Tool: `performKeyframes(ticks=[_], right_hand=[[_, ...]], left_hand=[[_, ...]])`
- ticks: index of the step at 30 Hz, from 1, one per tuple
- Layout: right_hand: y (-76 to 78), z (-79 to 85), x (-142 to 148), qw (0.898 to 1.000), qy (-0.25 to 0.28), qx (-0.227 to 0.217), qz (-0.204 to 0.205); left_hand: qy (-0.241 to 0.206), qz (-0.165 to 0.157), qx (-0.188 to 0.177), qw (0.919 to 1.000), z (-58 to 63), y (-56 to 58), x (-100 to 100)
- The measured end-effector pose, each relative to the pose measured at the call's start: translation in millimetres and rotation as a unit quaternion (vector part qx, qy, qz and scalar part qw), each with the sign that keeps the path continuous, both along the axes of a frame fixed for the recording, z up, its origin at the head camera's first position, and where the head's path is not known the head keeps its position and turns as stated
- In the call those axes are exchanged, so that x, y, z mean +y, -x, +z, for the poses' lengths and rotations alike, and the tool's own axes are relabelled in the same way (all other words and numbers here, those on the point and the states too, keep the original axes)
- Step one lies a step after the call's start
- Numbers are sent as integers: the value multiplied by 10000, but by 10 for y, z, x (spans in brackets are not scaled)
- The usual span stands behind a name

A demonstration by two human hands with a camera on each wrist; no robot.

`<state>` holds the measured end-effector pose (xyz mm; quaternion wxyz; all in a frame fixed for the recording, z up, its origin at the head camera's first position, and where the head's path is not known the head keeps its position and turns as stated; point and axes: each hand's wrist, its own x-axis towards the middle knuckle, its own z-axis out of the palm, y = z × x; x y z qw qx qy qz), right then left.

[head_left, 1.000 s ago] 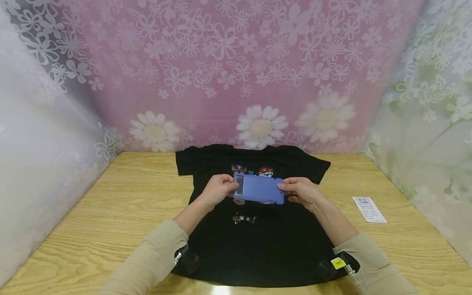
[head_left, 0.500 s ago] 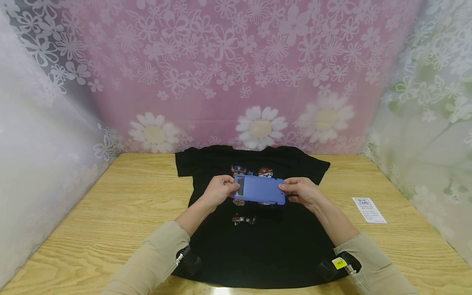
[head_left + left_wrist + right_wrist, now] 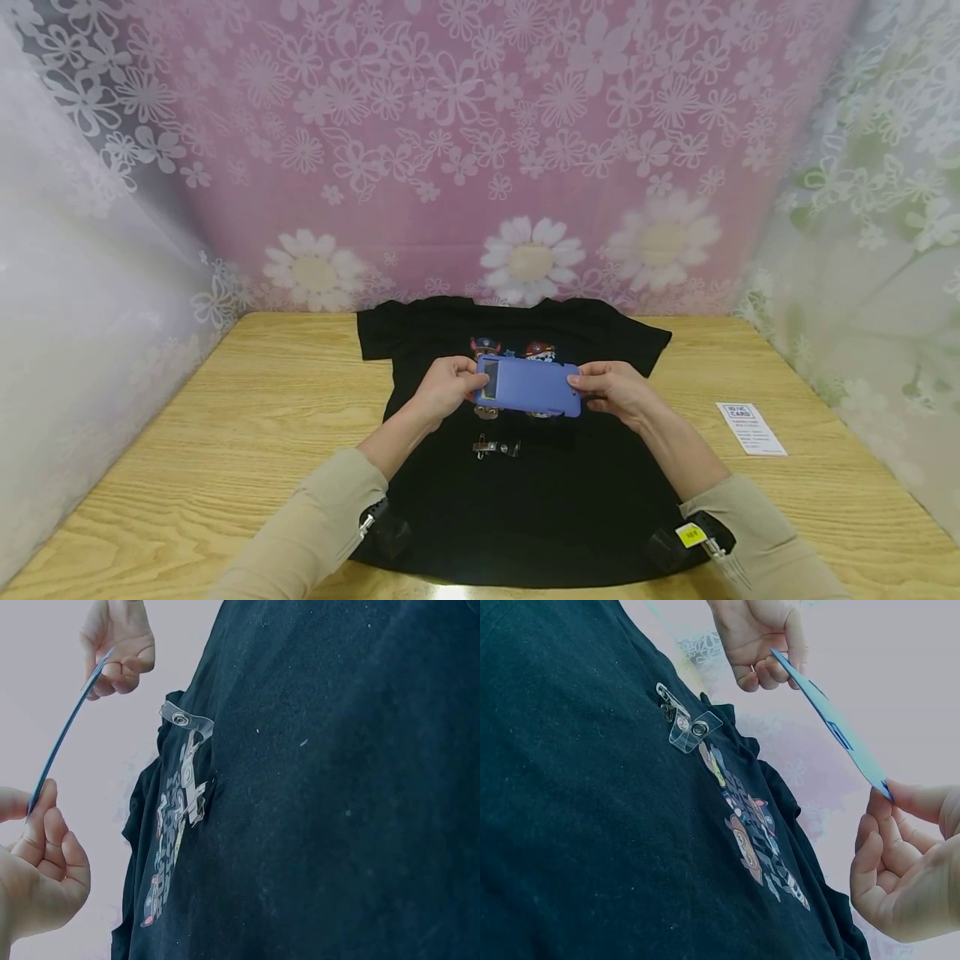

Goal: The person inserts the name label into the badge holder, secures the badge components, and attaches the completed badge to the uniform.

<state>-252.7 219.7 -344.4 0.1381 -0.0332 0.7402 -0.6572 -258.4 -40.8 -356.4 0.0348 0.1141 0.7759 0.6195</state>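
Between both hands, a flat blue card holder (image 3: 534,387) is held sideways above the black T-shirt (image 3: 517,517). A dark window shows near its left end. My left hand (image 3: 444,390) pinches that end between thumb and fingers, and my right hand (image 3: 618,393) pinches the right end the same way. Seen edge-on in the left wrist view, the card holder (image 3: 69,739) is thin, slightly bowed and clear of the shirt. A metal badge clip (image 3: 684,724) with a safety pin and a clear snap strap lies on the shirt below the hands.
A white printed card (image 3: 752,429) lies on the wooden table (image 3: 247,425) to the right of the shirt. Cartoon figures (image 3: 540,350) decorate the shirt, partly covered by the holder. A pink flowered curtain (image 3: 465,167) rises behind the table, with pale cloth on both sides.
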Motion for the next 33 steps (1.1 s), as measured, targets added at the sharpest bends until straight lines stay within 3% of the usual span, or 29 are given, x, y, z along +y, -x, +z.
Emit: performKeyframes(ticks=[15,28,33], right_hand=[[-7,-2,33,10000,23,-34,36],[1,14,30,9997,77,-64,-219],[4,-10,23,9997,250,-15,-84]], left_hand=[[-15,-63,4,10000,-10,-5,6],[340,-606,-217,9973,3,48,-66],[350,-709,-168,9967,22,29,-67]])
